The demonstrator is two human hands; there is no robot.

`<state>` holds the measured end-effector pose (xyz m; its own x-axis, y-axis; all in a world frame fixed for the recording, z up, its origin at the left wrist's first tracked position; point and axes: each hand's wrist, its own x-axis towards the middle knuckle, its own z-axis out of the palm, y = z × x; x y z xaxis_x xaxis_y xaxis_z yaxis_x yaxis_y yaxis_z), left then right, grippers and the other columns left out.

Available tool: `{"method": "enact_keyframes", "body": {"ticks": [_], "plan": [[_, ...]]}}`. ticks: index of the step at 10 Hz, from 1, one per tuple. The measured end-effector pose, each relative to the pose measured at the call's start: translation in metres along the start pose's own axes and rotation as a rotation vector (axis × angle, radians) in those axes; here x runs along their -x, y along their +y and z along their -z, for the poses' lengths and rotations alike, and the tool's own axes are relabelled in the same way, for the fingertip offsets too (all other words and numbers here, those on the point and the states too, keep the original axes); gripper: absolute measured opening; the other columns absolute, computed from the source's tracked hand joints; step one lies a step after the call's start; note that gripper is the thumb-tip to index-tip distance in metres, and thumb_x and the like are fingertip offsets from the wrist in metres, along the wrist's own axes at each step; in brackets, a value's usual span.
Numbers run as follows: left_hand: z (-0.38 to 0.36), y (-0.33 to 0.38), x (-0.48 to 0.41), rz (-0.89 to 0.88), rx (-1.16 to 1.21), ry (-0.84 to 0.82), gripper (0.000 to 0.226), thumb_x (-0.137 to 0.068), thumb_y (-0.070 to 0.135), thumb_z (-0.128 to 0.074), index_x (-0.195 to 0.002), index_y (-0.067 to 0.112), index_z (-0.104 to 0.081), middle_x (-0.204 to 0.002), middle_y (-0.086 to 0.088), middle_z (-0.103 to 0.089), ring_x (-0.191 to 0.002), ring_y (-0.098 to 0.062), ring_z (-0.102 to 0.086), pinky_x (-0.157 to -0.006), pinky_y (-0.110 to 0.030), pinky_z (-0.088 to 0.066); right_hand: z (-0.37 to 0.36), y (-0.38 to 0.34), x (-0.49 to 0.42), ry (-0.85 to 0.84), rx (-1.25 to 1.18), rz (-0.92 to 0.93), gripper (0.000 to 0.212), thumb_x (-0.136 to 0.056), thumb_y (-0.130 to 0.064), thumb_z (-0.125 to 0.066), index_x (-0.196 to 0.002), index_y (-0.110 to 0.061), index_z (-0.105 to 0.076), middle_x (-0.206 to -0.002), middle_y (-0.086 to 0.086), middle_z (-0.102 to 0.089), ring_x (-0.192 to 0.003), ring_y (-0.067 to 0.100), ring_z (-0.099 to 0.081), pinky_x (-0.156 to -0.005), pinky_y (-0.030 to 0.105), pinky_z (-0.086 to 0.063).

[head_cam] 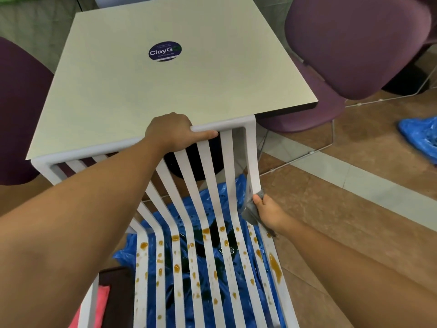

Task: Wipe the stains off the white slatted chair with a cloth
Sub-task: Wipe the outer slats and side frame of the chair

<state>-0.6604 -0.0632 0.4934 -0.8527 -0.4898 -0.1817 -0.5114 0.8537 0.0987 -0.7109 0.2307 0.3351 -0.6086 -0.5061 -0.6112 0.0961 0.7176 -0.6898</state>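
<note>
The white slatted chair [227, 162] stands in front of me, pushed against a table. Several orange-brown stains [275, 266] dot its seat slats, with the largest along the right edge. My left hand [175, 133] grips the chair's top rail, fingers curled over it. My right hand [269, 211] holds a grey cloth [251, 209] pressed against the rightmost backrest slat, just above the seat. Most of the cloth is hidden by my fingers and the slat.
A cream table [165, 86] with a round dark sticker [165, 51] sits behind the chair. Purple chairs stand right [350, 43] and left [16, 110]. Blue plastic sheeting [212, 254] lies under the seat, and more [418, 136] on the floor at right. A pink item [99, 301] lies lower left.
</note>
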Motion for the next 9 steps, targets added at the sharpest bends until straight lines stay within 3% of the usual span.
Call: {"method": "enact_keyframes", "body": {"ticks": [2, 3, 4, 5, 6, 7, 8, 9], "plan": [[-0.001, 0.006, 0.011, 0.016, -0.094, 0.068, 0.088, -0.068, 0.103, -0.030, -0.059, 0.017, -0.045, -0.058, 0.000, -0.051, -0.055, -0.020, -0.053, -0.054, -0.030, -0.037, -0.003, 0.014, 0.019, -0.030, 0.031, -0.055, 0.038, -0.106, -0.048, -0.031, -0.123, -0.018, -0.048, -0.119, 0.006, -0.057, -0.105, 0.017, -0.054, -0.101, 0.039, -0.040], [0.001, 0.007, 0.013, 0.047, -0.088, 0.064, 0.090, -0.065, 0.104, -0.029, -0.059, 0.016, -0.048, -0.060, -0.001, -0.055, -0.058, -0.021, -0.056, -0.057, -0.031, -0.040, -0.011, 0.039, 0.050, -0.065, 0.050, -0.100, 0.044, -0.106, -0.046, -0.029, -0.126, -0.013, -0.050, -0.122, 0.011, -0.057, -0.109, 0.018, -0.055, -0.099, 0.034, -0.036], [0.001, 0.008, 0.015, 0.062, -0.076, 0.051, 0.092, -0.063, 0.105, -0.029, -0.060, 0.016, -0.050, -0.061, -0.001, -0.057, -0.060, -0.022, -0.059, -0.059, -0.032, -0.044, -0.018, 0.063, 0.086, -0.098, -0.016, -0.144, 0.041, -0.107, -0.042, -0.030, -0.126, -0.012, -0.051, -0.111, 0.009, -0.057, -0.104, 0.017, -0.056, -0.093, 0.020, -0.037], [-0.001, 0.009, 0.017, 0.072, -0.078, 0.059, 0.093, -0.063, 0.106, -0.027, -0.061, 0.016, -0.053, -0.064, -0.002, -0.060, -0.061, -0.021, -0.059, -0.060, -0.032, -0.044, -0.020, 0.073, 0.095, -0.112, 0.012, -0.179, 0.031, -0.106, -0.046, -0.029, -0.117, -0.022, -0.046, -0.104, 0.003, -0.053, -0.097, 0.013, -0.052, -0.097, 0.024, -0.035], [-0.003, 0.011, 0.020, 0.093, -0.100, 0.085, 0.096, -0.060, 0.108, -0.023, -0.062, 0.017, -0.055, -0.064, -0.001, -0.061, -0.061, -0.021, -0.059, -0.060, -0.031, -0.044, -0.018, 0.063, 0.074, -0.130, 0.069, -0.191, 0.038, -0.106, -0.048, -0.026, -0.117, -0.020, -0.050, -0.110, 0.004, -0.054, -0.104, 0.014, -0.053, -0.102, 0.030, -0.033], [-0.006, 0.013, 0.024, 0.124, -0.099, 0.108, 0.097, -0.058, 0.109, -0.022, -0.061, 0.017, -0.054, -0.063, -0.001, -0.060, -0.060, -0.022, -0.058, -0.058, -0.030, -0.041, -0.015, 0.052, 0.042, -0.116, 0.094, -0.209, 0.052, -0.105, -0.050, -0.024, -0.126, -0.012, -0.054, -0.131, 0.012, -0.056, -0.125, 0.027, -0.050, -0.112, 0.041, -0.033], [-0.006, 0.015, 0.026, 0.143, -0.093, 0.118, 0.099, -0.054, 0.110, -0.019, -0.062, 0.018, -0.053, -0.063, -0.001, -0.060, -0.061, -0.023, -0.058, -0.061, -0.031, -0.040, -0.024, 0.058, 0.033, -0.070, 0.068, -0.233, 0.053, -0.104, -0.053, -0.025, -0.127, -0.013, -0.051, -0.138, 0.015, -0.052, -0.128, 0.031, -0.048, -0.113, 0.044, -0.032], [-0.005, 0.016, 0.028, 0.149, -0.072, 0.110, 0.100, -0.055, 0.110, -0.021, -0.063, 0.016, -0.055, -0.064, -0.002, -0.060, -0.061, -0.023, -0.058, -0.059, -0.031, -0.040, -0.036, 0.069, 0.044, 0.024, -0.069, -0.314, 0.047, -0.108, -0.042, -0.028, -0.135, -0.009, -0.047, -0.138, 0.014, -0.052, -0.127, 0.029, -0.049, -0.106, 0.038, -0.035]]}}
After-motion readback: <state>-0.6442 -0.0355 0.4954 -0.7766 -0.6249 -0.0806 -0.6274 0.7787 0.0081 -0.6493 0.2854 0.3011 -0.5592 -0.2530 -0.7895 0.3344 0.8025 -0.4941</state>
